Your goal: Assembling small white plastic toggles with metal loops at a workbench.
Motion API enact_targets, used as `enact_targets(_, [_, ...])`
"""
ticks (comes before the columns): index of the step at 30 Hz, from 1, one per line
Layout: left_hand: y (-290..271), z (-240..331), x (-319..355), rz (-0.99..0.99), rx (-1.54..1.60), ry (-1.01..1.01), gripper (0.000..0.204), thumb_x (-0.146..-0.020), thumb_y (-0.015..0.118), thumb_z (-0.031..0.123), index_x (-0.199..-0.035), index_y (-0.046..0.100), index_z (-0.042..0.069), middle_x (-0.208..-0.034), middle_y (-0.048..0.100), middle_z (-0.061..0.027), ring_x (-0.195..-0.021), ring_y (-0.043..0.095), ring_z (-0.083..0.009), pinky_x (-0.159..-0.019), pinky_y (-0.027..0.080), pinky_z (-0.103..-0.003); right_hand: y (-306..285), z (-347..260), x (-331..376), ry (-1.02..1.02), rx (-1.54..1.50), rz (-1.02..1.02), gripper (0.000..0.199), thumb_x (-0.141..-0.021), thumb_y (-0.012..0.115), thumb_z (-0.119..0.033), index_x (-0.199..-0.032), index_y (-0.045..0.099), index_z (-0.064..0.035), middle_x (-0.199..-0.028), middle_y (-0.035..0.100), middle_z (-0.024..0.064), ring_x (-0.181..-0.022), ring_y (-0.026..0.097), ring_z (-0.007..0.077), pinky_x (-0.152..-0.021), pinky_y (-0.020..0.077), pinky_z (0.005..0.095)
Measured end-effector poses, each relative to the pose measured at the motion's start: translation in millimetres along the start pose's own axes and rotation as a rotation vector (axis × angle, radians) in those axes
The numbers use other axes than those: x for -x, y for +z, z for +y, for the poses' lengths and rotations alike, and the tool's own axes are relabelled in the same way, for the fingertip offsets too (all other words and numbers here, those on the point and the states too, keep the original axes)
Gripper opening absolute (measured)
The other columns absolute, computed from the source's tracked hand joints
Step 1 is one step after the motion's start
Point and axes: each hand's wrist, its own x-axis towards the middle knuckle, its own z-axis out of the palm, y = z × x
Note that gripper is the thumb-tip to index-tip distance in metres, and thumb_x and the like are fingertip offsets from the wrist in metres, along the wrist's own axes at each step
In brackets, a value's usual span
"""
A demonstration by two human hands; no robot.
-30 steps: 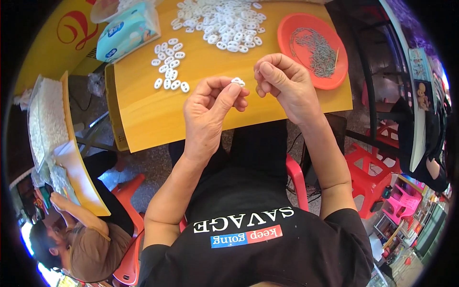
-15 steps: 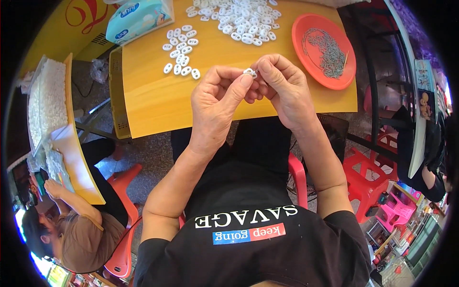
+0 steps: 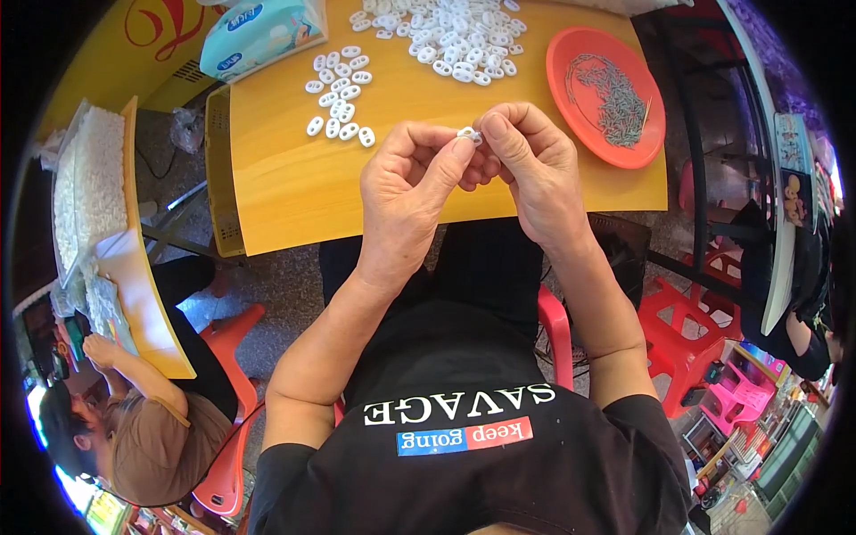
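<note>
My left hand (image 3: 412,187) and my right hand (image 3: 528,165) meet above the near edge of the yellow table (image 3: 294,192). Together their fingertips pinch one small white plastic piece (image 3: 468,135). A small group of the same white oval pieces (image 3: 339,96) lies in rows on the table to the left of my hands. A larger loose heap of white pieces (image 3: 450,36) lies at the far side. An orange round plate (image 3: 584,107) holding thin metal pins (image 3: 615,98) sits to the right of my right hand.
A light blue tissue pack (image 3: 259,31) lies at the table's far left. Another person (image 3: 134,428) sits at lower left by a second table with a tray of white pieces (image 3: 85,192). Red plastic chairs (image 3: 682,325) stand to the right.
Both hands have stayed together on the white piece, their fingers shifting slightly. The view has tilted, so the table and hands sit lower in the picture than a second ago.
</note>
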Motion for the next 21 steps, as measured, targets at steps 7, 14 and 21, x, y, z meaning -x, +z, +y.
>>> enact_targets(7, [0.1, -1.2, 0.3, 0.006, -0.016, 0.012, 0.012, -0.095, 0.063, 0.009, -0.101, 0.06, -0.001, -0.091, 0.067, -0.0104, -0.078, 0.063, -0.0149, -0.072, 0.05, -0.028, 0.0, 2.7, 0.0, -0.011, 0.003, -0.001, 0.023, -0.097, 0.063, -0.022, -0.098, 0.061, 0.001, -0.079, 0.063, 0.0036, -0.069, 0.057, 0.0086, -0.064, 0.0484, 0.0227])
enact_targets(14, [0.7, -1.0, 0.5, 0.016, -0.051, 0.019, 0.012, -0.095, 0.063, 0.01, -0.1, 0.06, -0.001, -0.09, 0.067, -0.01, -0.078, 0.063, -0.0147, -0.072, 0.05, -0.028, 0.4, 3.7, 0.6, -0.065, 0.065, 0.018, 0.023, -0.097, 0.064, -0.021, -0.099, 0.06, 0.0019, -0.079, 0.062, 0.0037, -0.069, 0.057, 0.0084, -0.063, 0.0481, 0.022])
enact_targets(21, [7.6, 0.6, 3.8, 0.044, -0.099, 0.096, 0.008, -0.095, 0.062, 0.005, -0.097, 0.057, 0.0, -0.085, 0.066, -0.0067, -0.077, 0.064, -0.0103, -0.072, 0.053, -0.024, 6.9, 3.1, 2.6, -0.114, 0.15, 0.044, 0.021, -0.097, 0.063, -0.019, -0.097, 0.059, 0.0014, -0.078, 0.062, 0.0037, -0.067, 0.058, 0.0085, -0.06, 0.0476, 0.0213])
